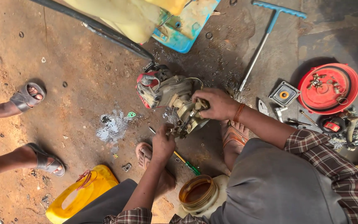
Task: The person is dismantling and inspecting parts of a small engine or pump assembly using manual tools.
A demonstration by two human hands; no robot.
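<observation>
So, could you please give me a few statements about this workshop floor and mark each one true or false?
1. The right hand rests on the small engine. True.
2. The red round cover lies upside down and empty. False: small metal parts lie in it.
3. The left hand is raised well clear of the engine. False: its fingers are at the engine's lower edge, by the carburettor.
4. A blue-handled T-bar wrench lies on the ground beyond the engine. True.
5. The yellow container stands beside the red cover. False: it lies on the opposite side, near a bystander's sandalled foot.
</observation>
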